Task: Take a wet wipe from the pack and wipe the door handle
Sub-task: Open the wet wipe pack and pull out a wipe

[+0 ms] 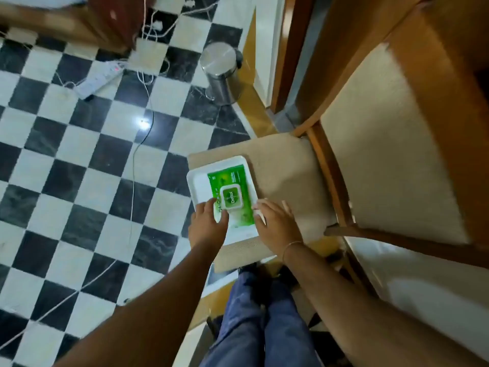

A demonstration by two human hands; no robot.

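Note:
A green wet wipe pack with a white flip lid lies in a white tray on the beige seat of a wooden chair. The lid looks closed. My left hand rests on the pack's near left corner, fingers spread against it. My right hand lies on the tray's near right edge, fingers apart, beside the pack. No wipe is out of the pack. The door handle is not in view.
A wooden door frame stands beyond the chair. A steel pedal bin sits on the checkered floor near it. A power strip and loose white cables trail across the floor to the left. My legs stand below the seat.

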